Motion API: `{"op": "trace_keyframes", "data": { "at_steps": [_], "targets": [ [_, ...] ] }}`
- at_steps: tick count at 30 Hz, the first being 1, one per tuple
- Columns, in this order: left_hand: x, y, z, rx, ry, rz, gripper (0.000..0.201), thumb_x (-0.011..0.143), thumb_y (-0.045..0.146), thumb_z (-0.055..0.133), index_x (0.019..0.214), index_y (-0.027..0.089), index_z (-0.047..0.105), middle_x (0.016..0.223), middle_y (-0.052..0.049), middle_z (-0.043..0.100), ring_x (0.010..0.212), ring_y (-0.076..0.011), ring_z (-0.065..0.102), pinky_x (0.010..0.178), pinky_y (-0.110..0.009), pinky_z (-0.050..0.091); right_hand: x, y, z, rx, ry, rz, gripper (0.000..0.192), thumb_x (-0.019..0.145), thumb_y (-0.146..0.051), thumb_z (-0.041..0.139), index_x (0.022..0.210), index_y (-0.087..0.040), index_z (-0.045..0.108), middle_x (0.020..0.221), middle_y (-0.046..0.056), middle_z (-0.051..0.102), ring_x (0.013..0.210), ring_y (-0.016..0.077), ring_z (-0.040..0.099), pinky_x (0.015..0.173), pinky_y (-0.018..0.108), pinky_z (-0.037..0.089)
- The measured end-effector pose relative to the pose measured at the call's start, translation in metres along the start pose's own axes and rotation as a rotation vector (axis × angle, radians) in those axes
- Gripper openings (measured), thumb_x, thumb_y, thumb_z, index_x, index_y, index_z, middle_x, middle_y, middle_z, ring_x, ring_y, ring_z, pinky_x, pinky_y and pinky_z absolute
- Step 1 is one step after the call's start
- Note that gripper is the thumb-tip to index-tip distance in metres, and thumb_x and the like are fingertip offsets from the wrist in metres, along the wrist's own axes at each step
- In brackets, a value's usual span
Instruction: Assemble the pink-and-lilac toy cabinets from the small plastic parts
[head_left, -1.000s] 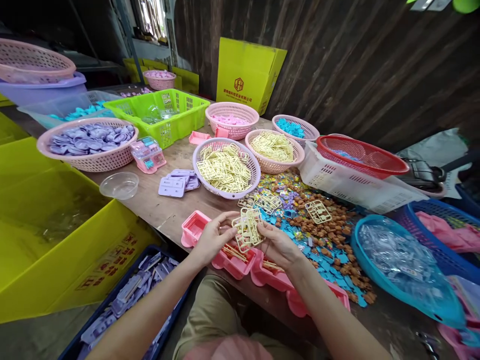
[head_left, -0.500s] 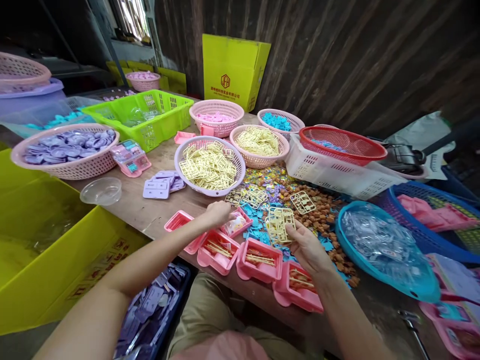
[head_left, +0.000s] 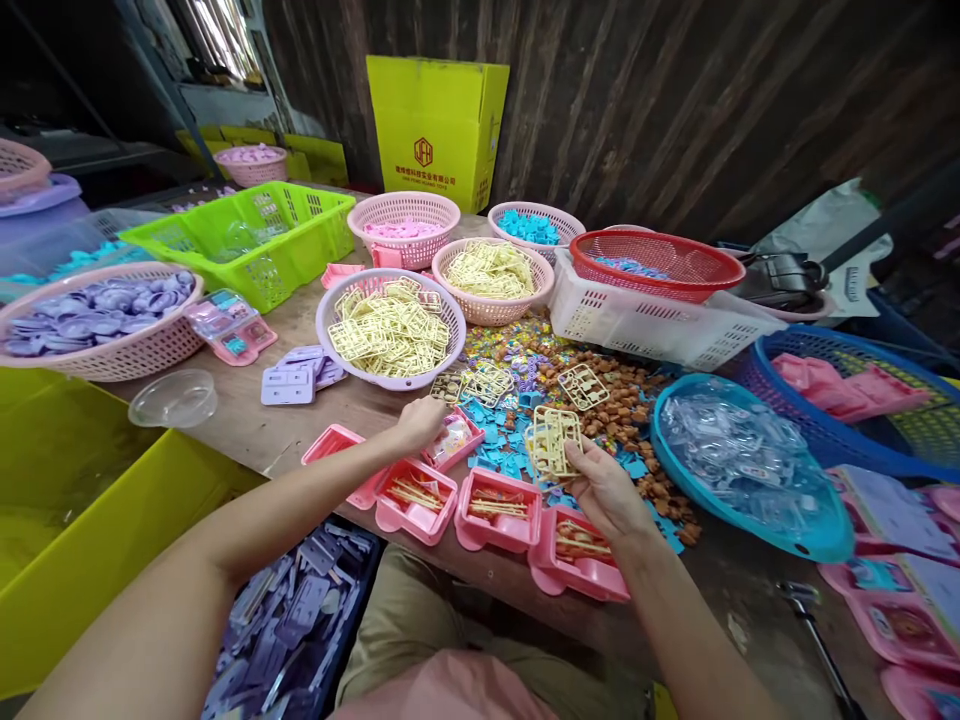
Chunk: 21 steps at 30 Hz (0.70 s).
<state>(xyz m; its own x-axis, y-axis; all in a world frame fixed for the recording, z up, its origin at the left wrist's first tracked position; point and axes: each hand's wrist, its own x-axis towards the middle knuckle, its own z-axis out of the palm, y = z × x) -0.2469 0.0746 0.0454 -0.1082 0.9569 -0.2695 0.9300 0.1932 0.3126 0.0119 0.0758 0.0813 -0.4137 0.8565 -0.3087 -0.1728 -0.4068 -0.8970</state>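
Note:
My right hand (head_left: 611, 490) pinches a small stack of cream plastic sprue frames (head_left: 555, 440) above the loose pieces. My left hand (head_left: 421, 424) is closed beside a pink tray holding a clear packet (head_left: 454, 438); its fingertips are hidden, close to some cream frames (head_left: 487, 384) lying on the table. In front of me, a row of pink trays (head_left: 469, 535) holds thin cream sticks and small parts. Another cream frame (head_left: 585, 387) lies on the brown pieces (head_left: 622, 400). Turquoise pieces (head_left: 499, 440) are spread between my hands.
Behind my hands stand a lilac basket (head_left: 326, 335) and a pink basket (head_left: 442, 262), both heaped with cream frames. A turquoise basin (head_left: 832, 535) of clear plastic parts is at right. A yellow carton (head_left: 217, 480) stands at left, above a bin of purple parts (head_left: 300, 620).
The view has shifted, so most things appear farther left. My right hand still holds the cream frames, and my left hand remains by the tray with the packet.

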Motion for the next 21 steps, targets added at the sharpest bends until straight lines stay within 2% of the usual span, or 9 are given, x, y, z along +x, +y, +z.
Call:
{"op": "trace_keyframes", "data": {
  "at_steps": [5,10,16,19,21],
  "targets": [
    [-0.002,-0.002,-0.004,-0.145,0.01,0.025,0.004,0.064,0.014,0.063,0.062,0.015,0.06,0.063,-0.004,0.061,0.068,-0.0183,0.058,0.058,-0.024,0.038,-0.001,0.001,-0.001,0.013,-0.006,0.001,0.045,0.059,-0.046,0.076,0.094,-0.021,0.06,0.088,0.005,0.07,0.081,0.0224,0.065,0.066,0.034,0.053],
    [-0.002,-0.01,-0.016,-0.368,-0.029,0.123,0.014,0.069,0.023,0.059,0.058,0.014,0.058,0.051,0.002,0.052,0.049,-0.0106,0.046,0.051,-0.023,0.031,-0.003,-0.001,0.001,-0.015,-0.01,-0.009,0.052,0.059,-0.047,0.076,0.101,-0.021,0.06,0.088,0.005,0.069,0.081,0.0218,0.064,0.068,0.033,0.052],
    [-0.014,-0.009,-0.038,-0.517,-0.03,0.234,0.027,0.074,0.031,0.056,0.053,0.015,0.052,0.048,0.004,0.043,0.048,-0.0076,0.035,0.048,-0.022,0.025,-0.001,-0.01,0.015,-0.228,-0.068,-0.15,0.043,0.065,-0.05,0.07,0.096,-0.02,0.063,0.089,0.005,0.068,0.082,0.0208,0.061,0.074,0.032,0.047],
    [-0.031,-0.001,-0.053,-0.601,-0.127,0.356,0.027,0.075,0.032,0.058,0.055,0.015,0.053,0.05,0.004,0.046,0.05,-0.0081,0.039,0.049,-0.021,0.028,0.001,-0.019,0.034,-0.44,-0.155,-0.236,0.033,0.072,-0.046,0.063,0.091,-0.019,0.065,0.083,0.003,0.067,0.076,0.0192,0.058,0.071,0.03,0.044],
    [-0.043,0.002,-0.062,-0.677,-0.241,0.424,0.024,0.075,0.033,0.059,0.06,0.015,0.058,0.055,0.003,0.052,0.053,-0.0087,0.043,0.051,-0.021,0.032,0.004,-0.024,0.053,-0.576,-0.224,-0.3,0.025,0.076,-0.04,0.059,0.087,-0.019,0.066,0.077,0.002,0.065,0.073,0.0181,0.056,0.068,0.028,0.043]
  ]
}}
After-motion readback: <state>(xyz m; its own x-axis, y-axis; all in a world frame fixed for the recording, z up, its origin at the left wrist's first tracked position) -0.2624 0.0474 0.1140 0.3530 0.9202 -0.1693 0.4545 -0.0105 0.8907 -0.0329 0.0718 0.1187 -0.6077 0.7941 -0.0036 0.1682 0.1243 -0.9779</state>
